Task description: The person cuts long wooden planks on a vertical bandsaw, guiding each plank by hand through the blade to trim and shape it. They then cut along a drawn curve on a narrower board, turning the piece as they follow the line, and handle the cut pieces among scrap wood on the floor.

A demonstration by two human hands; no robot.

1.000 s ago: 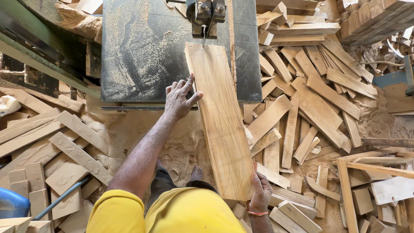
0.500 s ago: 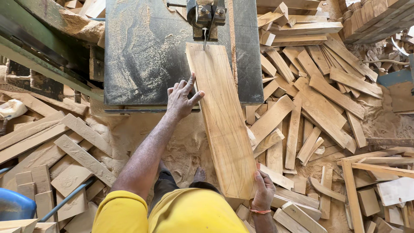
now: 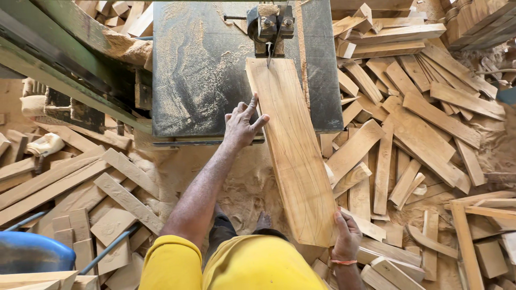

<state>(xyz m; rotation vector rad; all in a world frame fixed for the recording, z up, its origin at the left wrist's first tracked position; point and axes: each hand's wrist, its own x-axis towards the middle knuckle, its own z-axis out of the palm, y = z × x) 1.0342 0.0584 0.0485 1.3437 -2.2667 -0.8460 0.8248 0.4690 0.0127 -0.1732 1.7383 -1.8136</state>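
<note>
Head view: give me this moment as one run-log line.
left hand: flat against plank edge | right hand: grips plank's near end | plank: far end at saw blade | saw table: dusty

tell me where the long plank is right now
In the head view the long plank lies centre-right on the dusty saw table, far end at the blade guide, left hand on its left edge, right hand gripping its near end.

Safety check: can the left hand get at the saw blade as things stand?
Probably yes: left hand rests open on the plank's left edge, with bare table between it and the blade, nothing visibly shielding.
</note>
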